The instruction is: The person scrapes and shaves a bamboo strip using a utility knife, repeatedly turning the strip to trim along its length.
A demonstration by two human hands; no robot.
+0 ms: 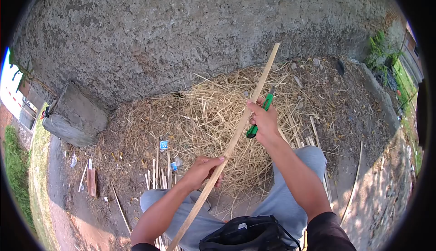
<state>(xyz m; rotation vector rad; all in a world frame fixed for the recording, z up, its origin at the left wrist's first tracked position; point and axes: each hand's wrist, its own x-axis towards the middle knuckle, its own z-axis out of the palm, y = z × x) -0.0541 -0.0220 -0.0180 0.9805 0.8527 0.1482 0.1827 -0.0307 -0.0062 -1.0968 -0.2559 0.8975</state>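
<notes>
A long, pale strip of wood or bamboo (239, 130) runs diagonally from the lower left up toward the wall. My left hand (204, 173) grips its middle, thumb on top and fingers curled beneath. Further up, my right hand (267, 123) is closed around a green box cutter (267, 105), its short blade pointing up and away from me. The right thumb also presses on the strip, and the cutter lies just beside the strip's right edge. Whether the blade touches the wood, I cannot tell. Under both hands spreads a heap of thin, straw-coloured shavings (200, 124).
A rough wall (181, 28) rises ahead, with a concrete block (79, 114) at its left. More strips (156, 173) lie by my legs. A blue packet (163, 145) and a reddish-brown flat piece (92, 182) lie left. A black bag (250, 235) rests at my lap.
</notes>
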